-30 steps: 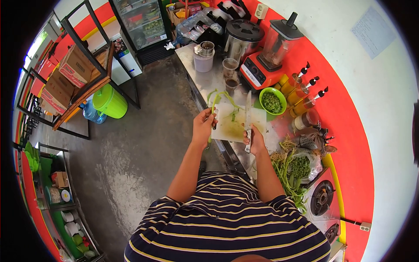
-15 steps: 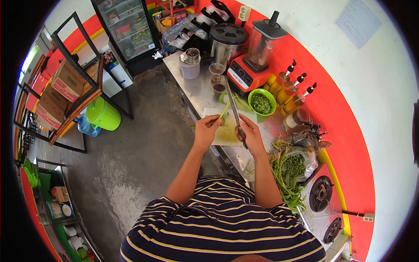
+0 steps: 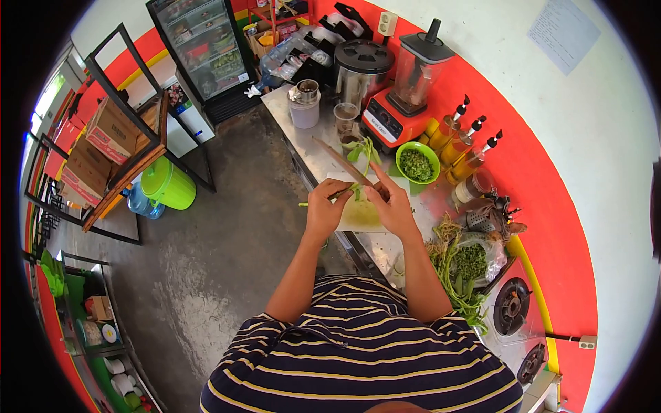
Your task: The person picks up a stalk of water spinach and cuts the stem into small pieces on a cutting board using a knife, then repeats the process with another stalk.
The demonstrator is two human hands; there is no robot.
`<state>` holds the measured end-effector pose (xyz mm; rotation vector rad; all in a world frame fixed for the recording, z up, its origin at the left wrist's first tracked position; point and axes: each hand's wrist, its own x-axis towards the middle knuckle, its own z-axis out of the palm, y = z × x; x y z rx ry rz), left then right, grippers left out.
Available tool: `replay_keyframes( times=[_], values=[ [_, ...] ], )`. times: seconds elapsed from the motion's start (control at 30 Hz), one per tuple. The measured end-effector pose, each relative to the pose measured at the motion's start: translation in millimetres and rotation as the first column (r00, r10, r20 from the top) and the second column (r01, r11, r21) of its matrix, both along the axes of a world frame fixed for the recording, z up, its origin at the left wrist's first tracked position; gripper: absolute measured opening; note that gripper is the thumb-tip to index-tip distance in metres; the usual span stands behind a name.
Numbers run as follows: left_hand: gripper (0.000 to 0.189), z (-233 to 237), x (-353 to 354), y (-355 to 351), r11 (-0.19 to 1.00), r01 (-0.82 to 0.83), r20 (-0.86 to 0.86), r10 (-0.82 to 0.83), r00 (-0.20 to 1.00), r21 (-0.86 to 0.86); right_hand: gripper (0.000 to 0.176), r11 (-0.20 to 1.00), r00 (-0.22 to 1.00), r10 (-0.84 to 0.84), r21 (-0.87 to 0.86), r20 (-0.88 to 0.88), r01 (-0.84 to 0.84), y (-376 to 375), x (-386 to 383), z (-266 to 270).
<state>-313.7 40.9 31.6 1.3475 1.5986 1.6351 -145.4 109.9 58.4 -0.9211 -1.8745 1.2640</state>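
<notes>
The left hand (image 3: pixel 322 206) pinches a thin green vegetable stalk (image 3: pixel 303 204) between thumb and fingertips. It holds the stalk level over the pale plastic cutting board (image 3: pixel 358 220), likely so trimmings land there. The right hand (image 3: pixel 394 206) grips a long steel knife (image 3: pixel 341 160), blade angled far-left, away from the fingers. Both forearms converge, with the wrists close together.

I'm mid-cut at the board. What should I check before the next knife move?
1. Knife gripped in the right hand: ok.
2. Green stalk pinched by the left hand: ok.
3. Left fingertips away from the blade edge: cannot tell, the hands are close together.
4. Cutting board lying under both hands: ok.
5. Green bowl apart from the blade: ok.
</notes>
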Motion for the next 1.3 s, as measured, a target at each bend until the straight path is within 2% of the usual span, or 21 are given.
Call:
replay_keyframes(
  times=[0.2,0.37,0.57,0.63,0.67,0.73,0.77,0.8,0.83,0.87,0.9,0.93,1.0,1.03,1.1,1.13,1.23,1.3],
  values=[
    [0.018,1,-5,-3,0.996,-0.065,-0.063,0.069,0.996,0.053,0.053,0.998,0.997,0.026,-0.059,-0.068,-0.03,7,-11,-7],
    [0.019,1,-9,-4,0.997,-0.076,-0.033,0.078,0.996,0.033,0.048,0.995,0.993,0.048,-0.08,-0.107,-0.057,8,-18,-11],
    [0.017,-1,-8,1,0.997,-0.077,0.047,0.076,0.996,0.016,0.043,0.999,0.982,-0.017,0.043,-0.186,0.026,16,-22,-29],
    [0.016,-4,-8,4,0.997,-0.078,0.059,0.078,0.995,0.003,0.042,0.987,0.975,-0.133,0.063,-0.179,0.147,16,-19,-30],
    [0.017,-11,-10,6,0.993,-0.115,0.059,0.114,0.992,0.028,0.042,0.987,0.975,-0.133,0.062,-0.178,0.146,18,-17,-31],
    [0.018,-21,-14,8,0.987,-0.152,0.058,0.149,0.987,0.046,0.045,0.961,0.941,-0.273,-0.006,-0.2,0.277,28,-10,-39],
    [0.019,-26,-17,8,0.986,-0.166,0.104,0.165,0.981,0.001,0.046,0.953,0.895,-0.296,-0.165,-0.333,0.254,33,-8,-44],
    [0.021,-25,-18,7,0.983,-0.176,0.148,0.181,0.972,-0.044,0.046,0.951,0.894,-0.302,-0.172,-0.331,0.258,34,-5,-52],
    [0.021,-24,-19,6,0.984,-0.172,0.146,0.178,0.973,-0.049,0.048,0.893,0.822,-0.419,-0.337,-0.386,0.297,36,-3,-59],
    [0.02,-22,-19,5,0.986,-0.163,0.22,0.168,0.961,-0.042,0.049,0.812,0.735,-0.535,-0.494,-0.417,0.312,37,-3,-67],
    [0.021,-20,-20,4,0.987,-0.154,0.293,0.158,0.943,-0.034,0.043,0.747,0.665,-0.623,-0.567,-0.412,0.347,37,-3,-82],
    [0.021,-22,-20,3,0.988,-0.153,0.293,0.157,0.943,-0.035,0.043,0.745,0.664,-0.624,-0.568,-0.411,0.348,37,-2,-98],
    [0.02,-25,-25,1,0.987,-0.158,0.321,0.157,0.934,-0.022,0.033,0.531,0.629,-0.738,-0.785,-0.244,0.319,38,2,-127],
    [0.02,-24,-26,0,0.987,-0.159,0.321,0.158,0.934,-0.022,0.033,0.531,0.629,-0.738,-0.785,-0.244,0.319,37,1,-135],
    [0.019,-23,-29,-4,0.988,-0.146,0.306,0.154,0.94,-0.047,0.027,0.427,0.7,-0.702,-0.863,-0.129,0.269,32,-3,-146],
    [0.019,-24,-30,-6,0.988,-0.148,0.306,0.156,0.939,-0.051,0.027,0.424,0.701,-0.702,-0.865,-0.126,0.269,31,-6,-149],
    [0.02,-26,-34,-12,0.988,-0.143,0.287,0.155,0.945,-0.064,0.027,0.424,0.772,-0.621,-0.886,-0.134,0.188,27,-19,-149],
    [0.02,-26,-34,-14,0.988,-0.139,0.323,0.151,0.934,-0.061,0.026,0.517,0.84,-0.488,-0.854,-0.237,0.059,26,-23,-152]
  ],
)
